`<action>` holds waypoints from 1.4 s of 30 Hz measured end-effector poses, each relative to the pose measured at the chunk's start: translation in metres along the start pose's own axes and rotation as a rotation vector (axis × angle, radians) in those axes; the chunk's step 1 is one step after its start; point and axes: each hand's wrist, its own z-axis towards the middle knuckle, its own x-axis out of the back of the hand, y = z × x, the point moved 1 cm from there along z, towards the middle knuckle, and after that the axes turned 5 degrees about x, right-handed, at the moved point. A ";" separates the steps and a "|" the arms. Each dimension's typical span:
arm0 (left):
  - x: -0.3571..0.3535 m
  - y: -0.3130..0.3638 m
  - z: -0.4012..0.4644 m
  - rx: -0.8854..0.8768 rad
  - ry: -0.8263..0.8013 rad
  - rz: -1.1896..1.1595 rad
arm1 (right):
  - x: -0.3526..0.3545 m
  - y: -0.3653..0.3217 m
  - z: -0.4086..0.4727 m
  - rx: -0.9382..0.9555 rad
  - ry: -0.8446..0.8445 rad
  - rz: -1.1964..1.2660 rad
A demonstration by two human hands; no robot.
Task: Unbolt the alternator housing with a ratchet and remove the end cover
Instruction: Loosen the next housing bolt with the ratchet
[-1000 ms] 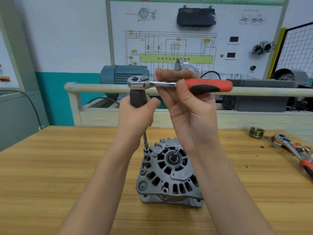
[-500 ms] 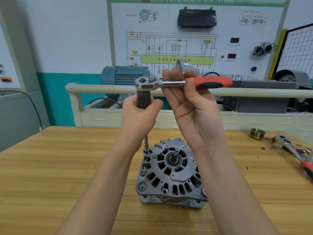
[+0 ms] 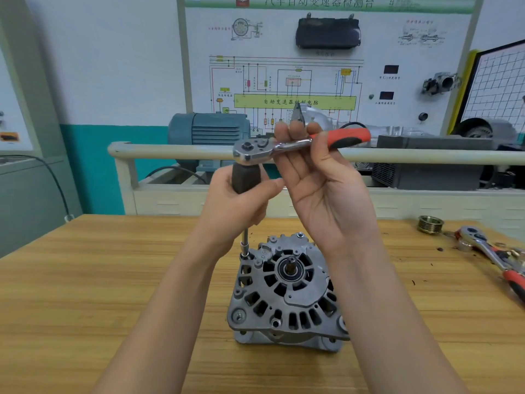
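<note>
The alternator stands on the wooden counter, near its middle, with its vented end cover facing up and slightly toward the camera and the bare shaft stub at the centre of that cover. At the cover's upper left edge a small socket sits on a bolt, and a thin steel extension bar rises straight up from it into the left hand. That hand's fingers are curled round the dark grip of the driver, thumb lying across its front, so the grip is held upright.

On top of the grip sits the chrome head of the ratchet, whose red and black handle runs out level to the right. The right hand is raised with its palm toward the camera; its fingers are curled over the shiny neck of the ratchet just right of the head, pinching it from behind, while the far end of the handle sticks out free.

On the counter's right side, well apart from the alternator, lie a ribbed pulley and a second ratchet with a red handle, amid small dark specks.

Behind the counter runs a pale rail, then a blue-grey electric motor and a wall board with a wiring diagram.
</note>
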 end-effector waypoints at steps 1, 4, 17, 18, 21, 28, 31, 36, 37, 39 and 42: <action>0.001 0.000 0.001 0.020 0.021 0.000 | -0.001 -0.001 -0.001 0.012 -0.028 -0.035; 0.002 -0.002 0.003 0.066 0.159 0.024 | -0.002 -0.001 -0.003 0.051 -0.113 -0.149; -0.002 0.005 -0.003 0.007 -0.054 0.053 | 0.005 0.004 0.003 -0.037 0.001 0.017; -0.002 0.005 -0.003 0.019 -0.050 0.052 | 0.005 0.004 0.003 -0.037 -0.006 0.017; -0.001 0.004 0.000 0.070 0.085 0.057 | 0.003 0.001 0.000 0.000 -0.075 -0.026; 0.001 0.002 0.002 0.096 0.330 0.044 | -0.002 0.010 -0.004 0.029 -0.203 -0.122; 0.003 0.004 0.000 0.068 0.178 0.069 | 0.000 0.009 -0.002 -0.004 -0.106 -0.047; 0.002 0.003 -0.001 0.046 -0.095 0.042 | 0.005 0.003 0.002 -0.038 -0.004 0.010; 0.002 0.003 0.000 0.062 -0.108 0.020 | 0.004 0.003 0.001 -0.044 -0.013 0.006; 0.004 0.001 0.001 0.106 -0.072 -0.037 | 0.002 0.003 -0.001 -0.042 -0.056 -0.013; 0.006 -0.001 0.003 0.134 0.111 -0.052 | -0.003 0.004 -0.004 0.009 -0.150 -0.136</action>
